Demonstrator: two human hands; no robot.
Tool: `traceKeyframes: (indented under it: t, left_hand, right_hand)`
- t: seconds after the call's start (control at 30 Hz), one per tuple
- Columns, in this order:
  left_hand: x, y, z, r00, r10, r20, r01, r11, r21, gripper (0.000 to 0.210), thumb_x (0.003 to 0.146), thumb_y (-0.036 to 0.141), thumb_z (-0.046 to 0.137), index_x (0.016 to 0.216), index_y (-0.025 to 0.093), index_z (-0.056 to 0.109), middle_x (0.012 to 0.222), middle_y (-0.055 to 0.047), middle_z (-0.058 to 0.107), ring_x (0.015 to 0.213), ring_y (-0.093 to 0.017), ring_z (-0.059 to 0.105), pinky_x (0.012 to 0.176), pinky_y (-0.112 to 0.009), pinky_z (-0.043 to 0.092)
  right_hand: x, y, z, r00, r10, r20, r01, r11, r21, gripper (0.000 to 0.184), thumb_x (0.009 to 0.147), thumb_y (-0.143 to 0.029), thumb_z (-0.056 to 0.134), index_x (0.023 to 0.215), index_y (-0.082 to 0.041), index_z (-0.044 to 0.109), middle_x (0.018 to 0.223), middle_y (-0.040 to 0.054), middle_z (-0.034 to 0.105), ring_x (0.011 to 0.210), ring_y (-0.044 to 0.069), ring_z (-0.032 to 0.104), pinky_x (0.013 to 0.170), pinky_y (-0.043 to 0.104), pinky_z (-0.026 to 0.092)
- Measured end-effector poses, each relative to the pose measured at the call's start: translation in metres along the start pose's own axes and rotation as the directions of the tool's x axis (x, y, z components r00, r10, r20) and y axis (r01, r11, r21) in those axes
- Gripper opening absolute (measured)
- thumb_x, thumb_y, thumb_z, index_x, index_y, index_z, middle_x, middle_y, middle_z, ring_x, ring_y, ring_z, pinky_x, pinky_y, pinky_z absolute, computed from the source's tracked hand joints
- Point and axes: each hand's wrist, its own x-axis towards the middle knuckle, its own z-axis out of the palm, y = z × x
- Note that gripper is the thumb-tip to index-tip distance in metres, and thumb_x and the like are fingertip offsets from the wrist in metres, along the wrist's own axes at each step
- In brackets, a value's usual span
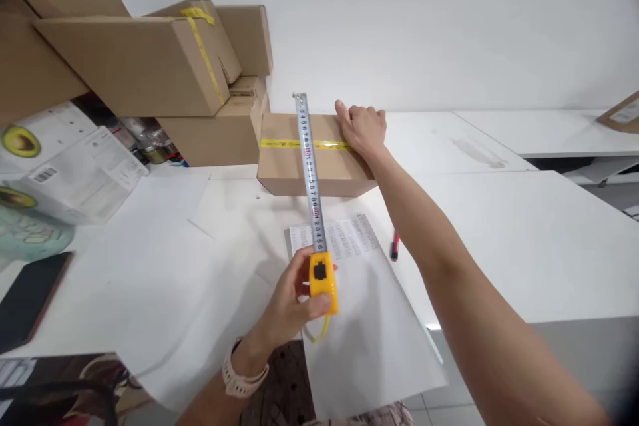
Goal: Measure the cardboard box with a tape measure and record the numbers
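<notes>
The box (334, 163) looks like plain cardboard, stiff along its edges and a little soft across the top; its weight is hard to judge, and both ends seem the surest hold. The right hand (363, 128) lies on the box's right end, half curled with its thumb held apart; whether its fingertips grip the card cannot be told. Nearer the wearer than the box, the left hand (284, 303) is wrapped around the tape measure (323, 283), a small, hard, probably light case best held by its sides. Its blade (311, 180) reaches across the box past the far edge, likely springy and apt to buckle if pushed sideways; whether it touches the card is unclear.

The table (499, 233) spreads beneath the box. The stack (134, 66) crowds the box's left end, leaving little room there. Beyond that, farther left of the box, sits the carton (92, 180). The sheet (369, 339) lies on the box's near side, and the pen (395, 246) sits just beside the sheet, nearer than the box's right end
</notes>
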Motion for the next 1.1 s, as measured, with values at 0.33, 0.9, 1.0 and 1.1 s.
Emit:
traceKeyframes:
  t: [0.33,0.9,1.0,1.1]
  left_hand:
    - [-0.063,-0.017,0.001,0.988,-0.154,-0.009,0.154,0.987,0.049,0.069,0.071,0.036,0.079,0.133,0.026,0.049,0.125,-0.012,0.062,0.099,-0.025,0.060,0.080,-0.035,0.052]
    - [-0.092,-0.011,0.032,0.936,-0.308,0.172,0.164,0.811,0.561,0.075,0.065,0.029,0.080,0.135,0.026,0.052,0.096,0.001,0.065,0.077,-0.016,0.058,0.071,-0.027,0.048]
    - [-0.090,-0.009,0.036,0.954,-0.276,0.118,0.161,0.802,0.575,0.095,0.066,0.029,0.078,0.151,0.028,0.034,0.108,-0.002,0.068,0.083,-0.018,0.062,0.074,-0.029,0.051]
    - [-0.087,-0.012,0.038,0.984,-0.173,0.029,0.131,0.832,0.538,0.108,0.068,0.026,0.074,0.159,0.027,0.015,0.117,-0.005,0.068,0.086,-0.019,0.065,0.076,-0.031,0.054]
  right_hand:
    - [-0.102,-0.025,-0.035,0.997,0.025,-0.069,-0.028,0.999,-0.047,0.066,0.102,-0.063,0.014,0.119,-0.020,0.062,0.120,0.0187,0.060,0.128,0.042,0.044,0.102,0.059,0.028]
    - [-0.226,0.013,-0.101,0.938,0.340,0.061,-0.257,0.568,0.782,0.052,0.092,-0.066,0.056,0.066,-0.021,0.061,0.052,-0.0035,0.043,0.048,0.011,0.040,0.049,0.027,0.036]
    - [-0.267,0.005,-0.095,0.926,0.343,0.159,-0.327,0.516,0.792,0.051,0.095,-0.061,0.054,0.066,-0.021,0.062,0.051,-0.0034,0.045,0.048,0.011,0.043,0.049,0.025,0.036]
    - [-0.306,-0.011,-0.089,0.934,0.172,0.313,-0.352,0.587,0.729,0.052,0.096,-0.058,0.055,0.061,-0.020,0.060,0.055,-0.0009,0.054,0.053,0.012,0.050,0.053,0.025,0.039]
